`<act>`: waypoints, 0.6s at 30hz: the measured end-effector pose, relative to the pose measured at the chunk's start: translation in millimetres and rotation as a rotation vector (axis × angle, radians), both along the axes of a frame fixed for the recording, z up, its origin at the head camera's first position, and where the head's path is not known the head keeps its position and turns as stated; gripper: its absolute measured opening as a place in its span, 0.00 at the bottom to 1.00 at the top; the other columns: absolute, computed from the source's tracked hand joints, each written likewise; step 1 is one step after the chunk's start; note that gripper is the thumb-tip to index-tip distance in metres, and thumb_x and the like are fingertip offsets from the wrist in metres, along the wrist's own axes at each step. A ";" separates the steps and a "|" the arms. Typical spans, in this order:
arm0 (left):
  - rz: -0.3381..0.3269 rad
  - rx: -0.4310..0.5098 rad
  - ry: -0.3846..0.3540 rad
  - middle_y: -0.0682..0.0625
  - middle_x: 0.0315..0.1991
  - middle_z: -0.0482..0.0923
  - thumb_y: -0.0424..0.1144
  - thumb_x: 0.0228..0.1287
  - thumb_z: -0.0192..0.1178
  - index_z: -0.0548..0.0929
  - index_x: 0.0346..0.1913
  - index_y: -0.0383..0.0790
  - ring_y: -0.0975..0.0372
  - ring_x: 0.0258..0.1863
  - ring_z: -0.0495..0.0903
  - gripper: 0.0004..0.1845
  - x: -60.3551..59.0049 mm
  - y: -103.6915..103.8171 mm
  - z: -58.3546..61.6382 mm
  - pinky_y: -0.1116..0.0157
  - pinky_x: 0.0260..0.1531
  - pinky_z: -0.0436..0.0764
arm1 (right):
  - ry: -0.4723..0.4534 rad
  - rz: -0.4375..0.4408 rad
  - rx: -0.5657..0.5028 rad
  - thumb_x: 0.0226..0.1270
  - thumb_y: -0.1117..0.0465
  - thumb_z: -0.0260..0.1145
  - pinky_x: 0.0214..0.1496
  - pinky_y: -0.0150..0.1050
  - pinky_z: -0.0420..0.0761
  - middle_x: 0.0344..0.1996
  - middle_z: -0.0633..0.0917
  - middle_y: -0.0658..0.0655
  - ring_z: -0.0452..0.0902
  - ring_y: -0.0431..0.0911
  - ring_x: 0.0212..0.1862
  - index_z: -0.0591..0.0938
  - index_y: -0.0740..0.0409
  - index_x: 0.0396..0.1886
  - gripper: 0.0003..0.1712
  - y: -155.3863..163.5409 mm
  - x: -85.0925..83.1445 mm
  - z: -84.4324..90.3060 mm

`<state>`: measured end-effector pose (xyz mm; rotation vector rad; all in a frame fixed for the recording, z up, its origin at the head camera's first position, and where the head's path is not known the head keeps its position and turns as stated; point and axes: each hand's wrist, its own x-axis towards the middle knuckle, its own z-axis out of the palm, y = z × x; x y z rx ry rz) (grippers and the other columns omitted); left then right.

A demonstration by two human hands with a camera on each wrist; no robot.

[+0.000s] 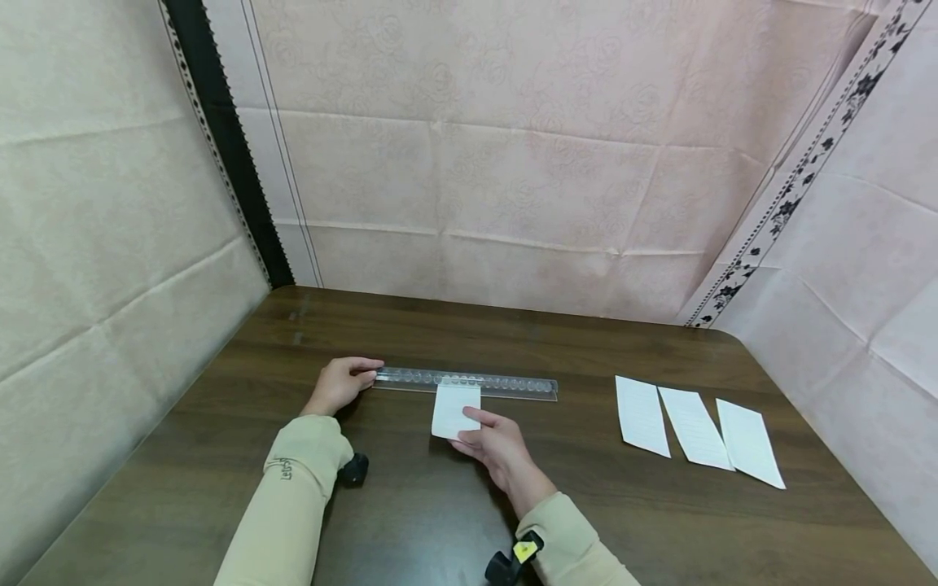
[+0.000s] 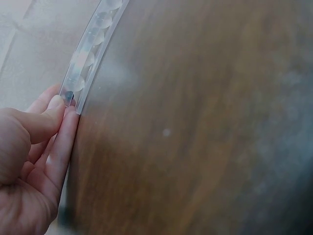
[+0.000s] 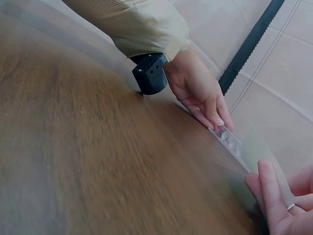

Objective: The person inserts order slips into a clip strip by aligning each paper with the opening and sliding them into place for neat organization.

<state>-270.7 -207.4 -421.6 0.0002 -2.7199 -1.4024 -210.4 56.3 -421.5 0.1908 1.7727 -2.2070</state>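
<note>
A long clear plastic strip [image 1: 520,387] with a row of round shapes along it lies crosswise on the table. My left hand [image 1: 343,385] pinches its left end between thumb and fingers; in the left wrist view, the thumb presses on the end of the strip [image 2: 88,58]. A white card [image 1: 449,409] with rounded corners is in my right hand [image 1: 500,450], held near its lower right corner. Its far edge overlaps the strip left of the middle. In the right wrist view the card [image 3: 258,146] stands tilted up at the strip.
Three white cards, a left one [image 1: 642,415], a middle one [image 1: 696,429] and a right one [image 1: 749,442], lie side by side on the brown wooden table [image 1: 659,529] at the right. Pale cloth walls [image 1: 476,179] rise behind and at both sides.
</note>
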 end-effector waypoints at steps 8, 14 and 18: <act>0.003 0.017 -0.008 0.38 0.51 0.78 0.31 0.66 0.56 0.82 0.51 0.35 0.53 0.47 0.77 0.13 -0.4 0.4 0.7 0.60 0.44 0.79 | -0.001 -0.006 0.004 0.56 0.83 0.57 0.42 0.41 0.81 0.54 0.72 0.73 0.81 0.47 0.34 0.70 0.74 0.59 0.28 7.6 -1.1 -0.6; 0.008 0.024 -0.014 0.38 0.51 0.77 0.31 0.66 0.56 0.82 0.51 0.35 0.53 0.47 0.78 0.13 -1.1 0.9 0.0 0.62 0.42 0.79 | 0.006 0.005 0.003 0.57 0.82 0.57 0.43 0.41 0.81 0.56 0.71 0.73 0.81 0.47 0.34 0.69 0.74 0.60 0.28 12.9 -0.6 -0.6; 0.012 0.020 -0.016 0.39 0.51 0.78 0.31 0.66 0.56 0.82 0.51 0.35 0.54 0.46 0.78 0.13 -1.6 0.9 -1.1 0.62 0.42 0.79 | 0.002 0.011 0.014 0.58 0.82 0.58 0.43 0.41 0.81 0.55 0.71 0.73 0.81 0.47 0.35 0.69 0.73 0.61 0.28 16.0 -0.5 0.0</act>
